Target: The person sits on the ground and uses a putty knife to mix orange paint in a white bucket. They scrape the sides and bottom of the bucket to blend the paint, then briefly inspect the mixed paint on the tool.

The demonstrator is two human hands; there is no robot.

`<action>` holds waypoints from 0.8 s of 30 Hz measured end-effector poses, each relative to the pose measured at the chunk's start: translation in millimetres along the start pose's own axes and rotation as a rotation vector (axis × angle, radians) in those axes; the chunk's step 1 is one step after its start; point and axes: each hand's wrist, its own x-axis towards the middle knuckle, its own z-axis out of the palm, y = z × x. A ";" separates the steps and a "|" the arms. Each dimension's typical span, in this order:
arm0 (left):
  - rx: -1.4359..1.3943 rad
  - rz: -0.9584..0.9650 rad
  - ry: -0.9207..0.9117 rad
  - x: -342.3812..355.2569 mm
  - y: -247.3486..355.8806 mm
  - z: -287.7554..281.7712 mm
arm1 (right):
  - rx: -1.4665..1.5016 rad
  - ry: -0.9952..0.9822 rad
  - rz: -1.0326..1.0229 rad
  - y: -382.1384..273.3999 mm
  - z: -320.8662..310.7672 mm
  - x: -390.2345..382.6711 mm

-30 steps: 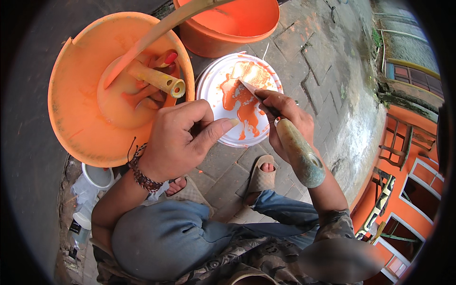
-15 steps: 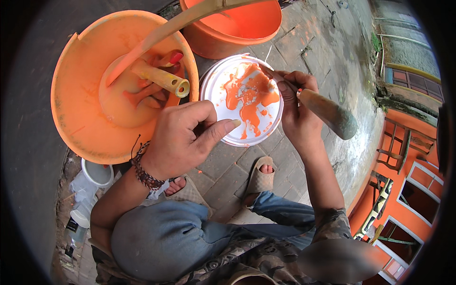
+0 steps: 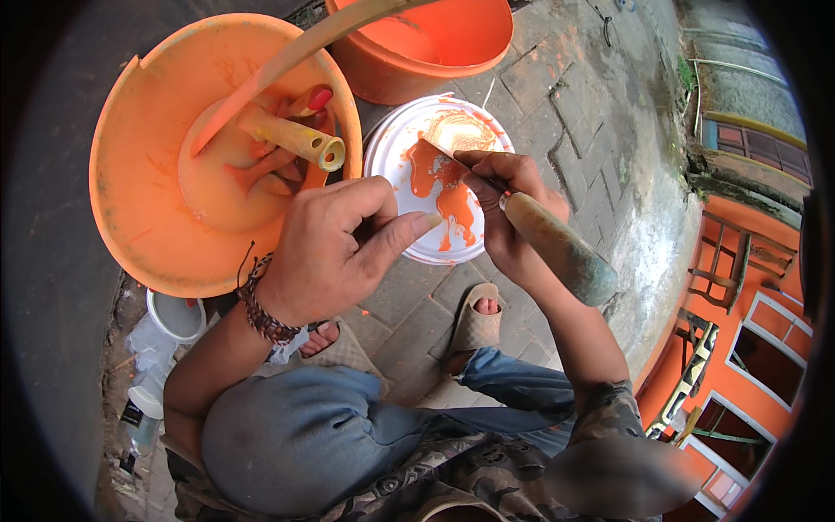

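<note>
From your two hands outward: one scraper, one white lid, two orange buckets. Your right hand (image 3: 532,184) grasps the scraper (image 3: 561,250) around the base of its blade, forearm coming up from 5 o'clock. Your left hand (image 3: 326,248) is curled, thumb toward 2 o'clock; whether it grips anything is hidden. The scraper's long axis runs 10 to 4 o'clock, handle at 4, blade over orange paint (image 3: 455,209) on the lid (image 3: 388,161). From the lid, one bucket (image 3: 135,174) stands at 9 o'clock, another (image 3: 383,74) at 12.
</note>
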 end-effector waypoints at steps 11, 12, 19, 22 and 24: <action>0.006 -0.019 0.018 -0.3 0.3 1.0 | 0.014 0.154 0.025 7.9 1.4 -14.1; 0.006 -0.020 0.013 -0.5 1.1 0.8 | 0.072 0.199 0.051 8.5 0.7 -14.7; 0.021 -0.033 0.023 0.0 0.7 2.0 | -0.230 0.189 0.121 -3.7 6.9 -27.9; 0.009 -0.048 0.027 -0.1 1.6 2.1 | -0.145 0.146 0.079 -7.1 13.4 -27.4; 0.018 -0.041 0.027 0.3 3.3 1.4 | -0.078 0.211 0.072 -3.2 3.6 -21.6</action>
